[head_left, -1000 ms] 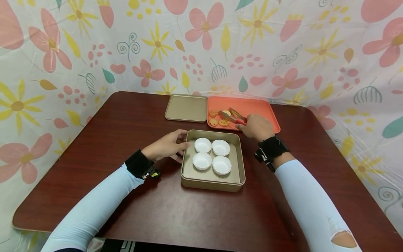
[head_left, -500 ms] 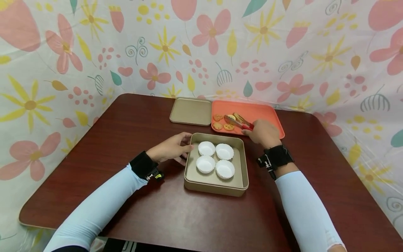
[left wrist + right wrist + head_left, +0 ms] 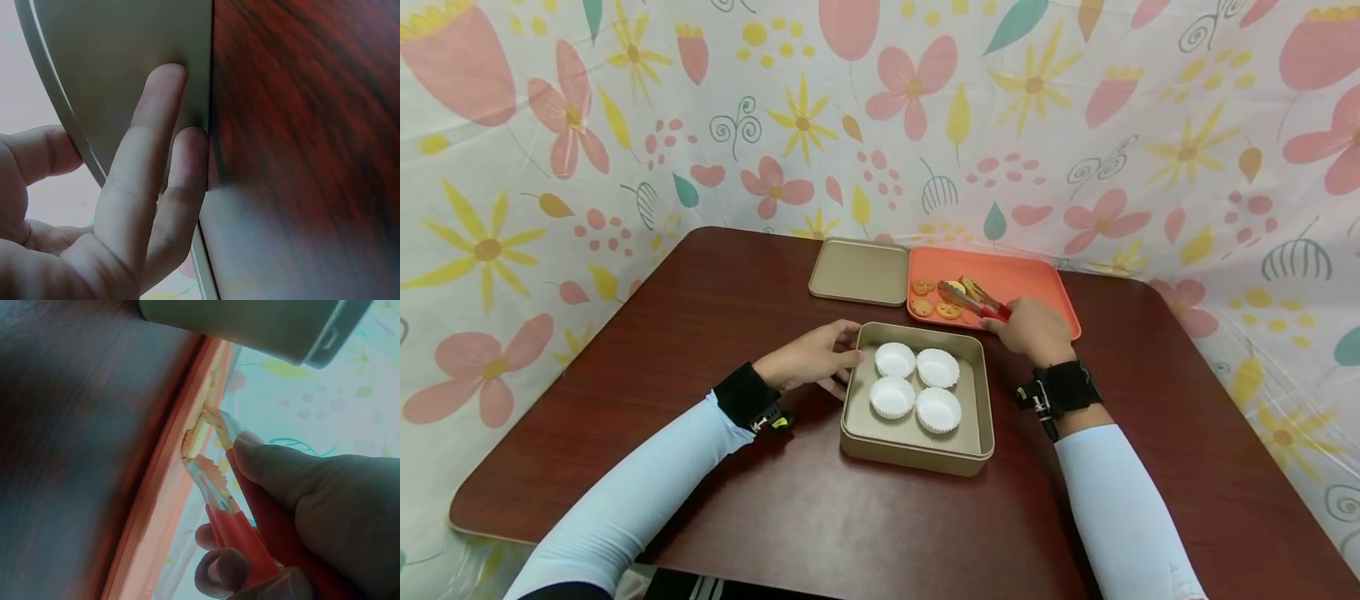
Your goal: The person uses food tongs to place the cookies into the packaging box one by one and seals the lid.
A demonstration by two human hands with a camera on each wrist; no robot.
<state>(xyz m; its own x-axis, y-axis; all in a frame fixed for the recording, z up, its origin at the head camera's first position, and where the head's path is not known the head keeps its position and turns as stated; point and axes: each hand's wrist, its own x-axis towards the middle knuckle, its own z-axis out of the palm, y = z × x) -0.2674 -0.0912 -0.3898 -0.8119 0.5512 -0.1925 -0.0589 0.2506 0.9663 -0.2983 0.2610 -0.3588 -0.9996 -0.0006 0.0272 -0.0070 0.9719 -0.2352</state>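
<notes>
Tongs (image 3: 237, 537) straddled far cookie (image 3: 199, 434), gripped half-spread by right hand (image 3: 1037, 329).
Slack squeezing risked slippage; left hand (image 3: 808, 358), fingers straight, touched tin (image 3: 917, 460).

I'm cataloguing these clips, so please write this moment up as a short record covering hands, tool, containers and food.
Left hand: fingers touching the left side of the gold box
Right hand: gripping red-handled tongs
Tool tips: apart, at the cookies; firm hold on one unclear
Box contents: four white fluted cups, two by two, empty
Orange tray: beyond the box, rightward; cookies near its left end
Flat gold piece: left of the tray
Surface: brown table
</notes>
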